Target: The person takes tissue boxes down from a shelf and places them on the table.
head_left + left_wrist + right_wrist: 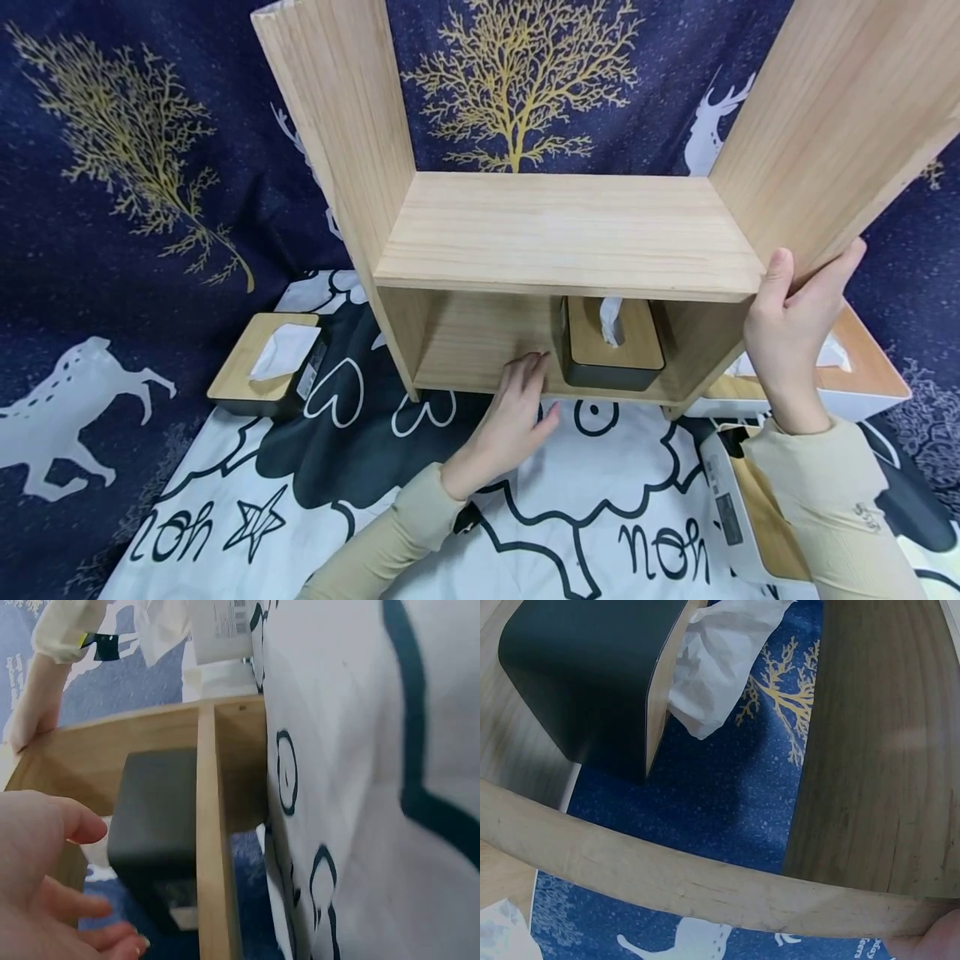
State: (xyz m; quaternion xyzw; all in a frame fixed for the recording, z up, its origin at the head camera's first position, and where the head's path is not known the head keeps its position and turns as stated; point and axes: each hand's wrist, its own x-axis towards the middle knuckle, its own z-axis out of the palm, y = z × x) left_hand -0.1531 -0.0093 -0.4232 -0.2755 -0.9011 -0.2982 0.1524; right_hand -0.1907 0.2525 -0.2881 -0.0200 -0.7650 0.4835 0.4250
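Observation:
A pale wooden shelf unit [570,233] stands before me, with a board across its middle and a lower compartment. At the right of that compartment sits a black tissue box [633,333] with a wooden lid and a white tissue poking out; its dark wall [157,802] faces the left wrist view. My left hand [506,421] is at the front edge of the bottom board, left of this box, fingers extended and holding nothing. My right hand [795,337] grips the front edge of the right side panel [847,125], near the middle board's level.
Left of the shelf lies another black tissue box [243,354] with a wooden lid. To the right are a white box with an orange-brown top [873,367] and a white tissue box [765,508], partly behind my right sleeve. A patterned cloth [600,467] covers the surface.

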